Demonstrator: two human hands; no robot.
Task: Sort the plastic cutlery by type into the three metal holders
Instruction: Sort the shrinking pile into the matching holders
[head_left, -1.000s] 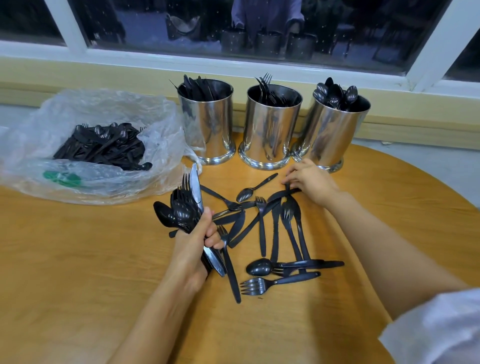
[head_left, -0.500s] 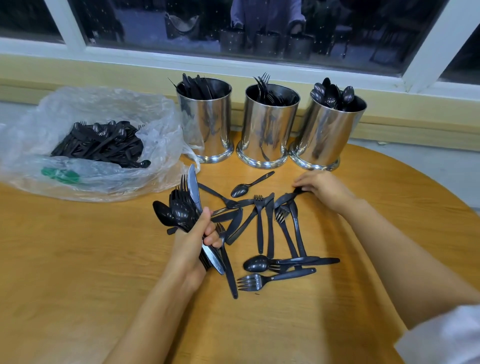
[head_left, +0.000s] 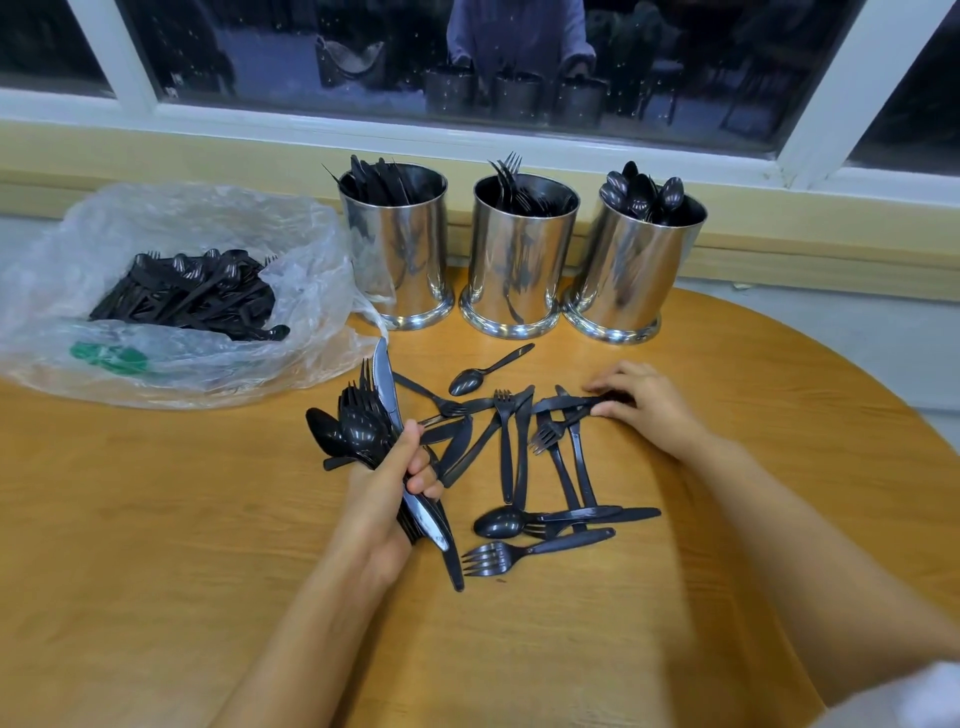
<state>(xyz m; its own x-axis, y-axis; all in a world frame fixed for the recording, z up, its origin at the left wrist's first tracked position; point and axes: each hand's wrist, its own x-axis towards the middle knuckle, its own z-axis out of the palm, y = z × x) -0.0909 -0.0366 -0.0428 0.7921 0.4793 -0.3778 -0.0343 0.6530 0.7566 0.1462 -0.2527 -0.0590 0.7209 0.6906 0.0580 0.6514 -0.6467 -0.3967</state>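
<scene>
3 shiny cylindrical metal holders (head_left: 519, 270) stand in 1 row at the far side of the round wooden table (head_left: 156, 519). The left one has knives, the middle one forks, the right one spoons. Between the 2 hands lies a loose pile of black plastic cutlery (head_left: 511, 452): 2 spoons, at least 4 forks and several knives, crossing each other. The left hand (head_left: 384, 493) is closed tightly around a mixed bundle of spoons, forks and 1 knife (head_left: 363, 426). The right hand (head_left: 644, 405), at the pile's far right corner, pinches the end of 1 black knife (head_left: 563, 402) between thumb and fingertips. A clear plastic bag (head_left: 311, 249) with more cutlery lies left of the holders, its edge in front of the left one.
</scene>
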